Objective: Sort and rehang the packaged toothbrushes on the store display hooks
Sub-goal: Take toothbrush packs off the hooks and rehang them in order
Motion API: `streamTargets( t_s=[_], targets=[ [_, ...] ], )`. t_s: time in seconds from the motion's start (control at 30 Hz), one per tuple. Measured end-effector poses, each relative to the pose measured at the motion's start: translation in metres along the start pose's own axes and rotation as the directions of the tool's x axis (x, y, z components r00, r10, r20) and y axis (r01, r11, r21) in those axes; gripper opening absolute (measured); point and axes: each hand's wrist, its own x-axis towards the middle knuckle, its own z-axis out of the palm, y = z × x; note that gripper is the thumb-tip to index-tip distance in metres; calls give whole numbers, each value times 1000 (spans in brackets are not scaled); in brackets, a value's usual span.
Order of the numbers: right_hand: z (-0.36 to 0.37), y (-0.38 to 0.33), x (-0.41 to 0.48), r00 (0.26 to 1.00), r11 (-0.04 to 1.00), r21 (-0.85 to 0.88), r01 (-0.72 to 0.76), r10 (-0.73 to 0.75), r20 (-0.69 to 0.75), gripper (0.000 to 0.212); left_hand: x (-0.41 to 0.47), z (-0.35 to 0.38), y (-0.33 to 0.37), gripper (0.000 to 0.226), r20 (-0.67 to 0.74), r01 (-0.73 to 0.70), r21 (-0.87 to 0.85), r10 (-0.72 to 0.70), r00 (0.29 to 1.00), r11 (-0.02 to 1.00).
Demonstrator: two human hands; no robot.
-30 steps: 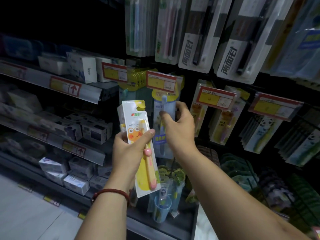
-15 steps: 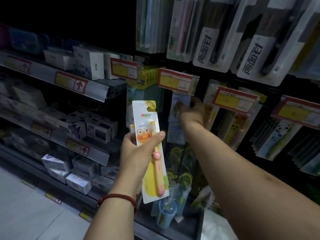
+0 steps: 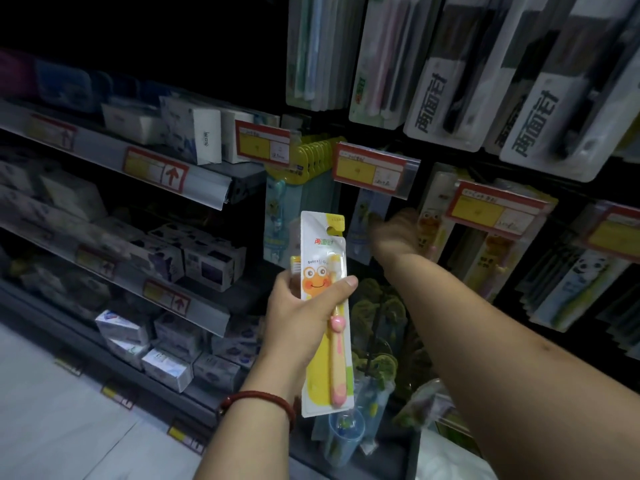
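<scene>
My left hand grips a white and yellow child's toothbrush pack with an orange frog face and a pink-handled brush, held upright in front of the display. My right hand is stretched out to a blue toothbrush pack that hangs on a hook under a red and yellow price tag. The fingers are blurred at the pack's right edge, so I cannot tell whether they hold it.
Left of that hook hangs a row of yellow-topped packs; to the right hang orange duck packs and panda packs. Large adult toothbrush packs hang above. Shelves of boxed goods run left. Cup sets stand below.
My right hand carried the blue pack away from me and up to the hook under the price tag. My left hand kept the frog pack and shifted slightly right.
</scene>
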Motion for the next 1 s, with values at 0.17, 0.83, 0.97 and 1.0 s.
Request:
streamTargets(
  t_s=[0.17,0.83,0.97,1.0],
  targets=[
    [-25,29,-83,962,948,265,179,-225,155,13,-4,2,3,72,-56,44,-80,-49,997,996],
    [-82,111,-156,974,883,467,32,-134,185,8,-49,35,-6,62,-60,37,50,-34,998,998],
    [-86,120,-140,977,935,321,150,-190,96,18,-51,35,-9,48,-85,9,49,-5,996,999],
    [-88,121,-133,974,944,266,193,-216,62,18,-50,34,-10,45,-85,5,45,-1,996,999]
  ],
)
